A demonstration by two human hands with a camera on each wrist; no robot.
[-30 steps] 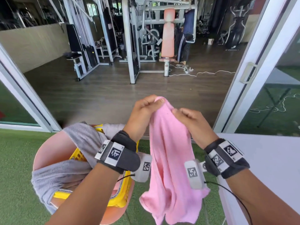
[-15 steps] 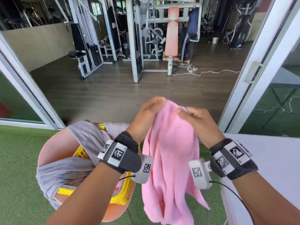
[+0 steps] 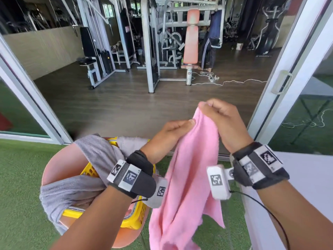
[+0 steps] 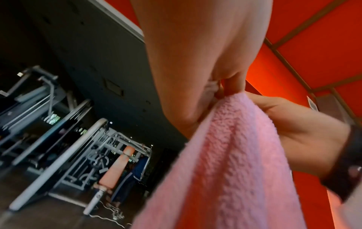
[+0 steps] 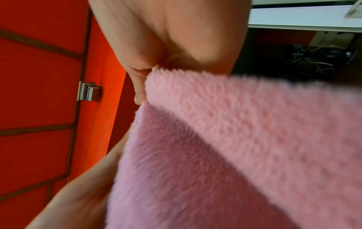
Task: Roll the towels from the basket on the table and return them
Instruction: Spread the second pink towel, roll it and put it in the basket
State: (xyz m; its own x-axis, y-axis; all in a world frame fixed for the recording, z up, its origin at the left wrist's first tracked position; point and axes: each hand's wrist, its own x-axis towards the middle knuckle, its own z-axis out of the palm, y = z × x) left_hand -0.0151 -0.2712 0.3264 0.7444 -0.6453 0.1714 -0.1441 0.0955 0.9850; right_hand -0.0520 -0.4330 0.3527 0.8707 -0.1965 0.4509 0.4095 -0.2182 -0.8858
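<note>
A pink towel (image 3: 187, 177) hangs in the air between my hands, its lower end dangling loose. My right hand (image 3: 214, 112) pinches the towel's top edge and holds it highest. My left hand (image 3: 177, 127) grips the same edge a little lower and to the left. In the left wrist view the pink towel (image 4: 231, 162) fills the lower right, and my left hand (image 4: 219, 93) pinches its top. The right wrist view is mostly pink towel (image 5: 225, 139) held by my right hand (image 5: 145, 80). A yellow basket (image 3: 133, 219) sits on a pink chair (image 3: 59, 165) at lower left, with grey towels (image 3: 72, 188) draped over it.
A white table (image 3: 306, 179) stands at lower right, its edge close to my right forearm. Green turf (image 3: 18, 195) covers the ground. Ahead, an open sliding door with white frames (image 3: 281, 83) leads into a gym with machines; a person (image 3: 210, 42) stands far back.
My right hand has risen and slid right along the towel's top edge, away from my left hand. The towel is drawn out wider between them.
</note>
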